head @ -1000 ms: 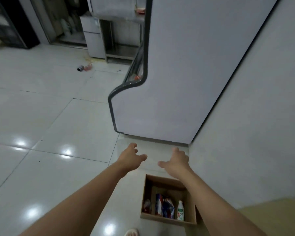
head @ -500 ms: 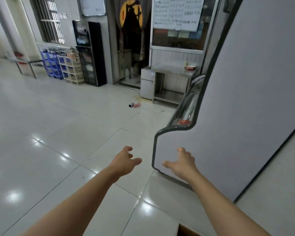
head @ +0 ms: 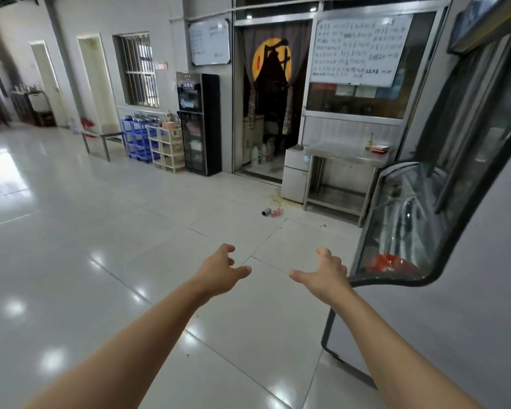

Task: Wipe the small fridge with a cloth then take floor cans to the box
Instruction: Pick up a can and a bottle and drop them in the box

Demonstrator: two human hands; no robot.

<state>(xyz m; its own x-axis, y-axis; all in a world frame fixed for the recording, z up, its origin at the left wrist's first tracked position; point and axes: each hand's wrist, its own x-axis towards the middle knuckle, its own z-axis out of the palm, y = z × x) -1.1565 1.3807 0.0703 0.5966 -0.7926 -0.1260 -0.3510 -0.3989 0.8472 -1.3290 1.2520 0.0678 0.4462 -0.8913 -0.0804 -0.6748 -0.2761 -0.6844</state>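
My left hand (head: 220, 271) and my right hand (head: 325, 274) reach forward over the white tiled floor, both empty with fingers spread. Far ahead a silver can (head: 266, 212) lies on its side on the floor, with a red can (head: 276, 212) right beside it. Just behind them stands the small grey fridge (head: 296, 175), next to a steel table (head: 344, 154). The box is out of view. I see no cloth.
A large grey display freezer (head: 455, 290) with a curved glass front fills the right side, close to my right arm. A black cabinet (head: 199, 122), blue and beige racks (head: 152, 141) and a curtained doorway (head: 270, 98) line the far wall. A yellowish stain spreads near the cans.
The view has lifted from the cardboard box by the freezer up to the room ahead. The box has dropped out of sight. Both hands stay open and empty in front of me.
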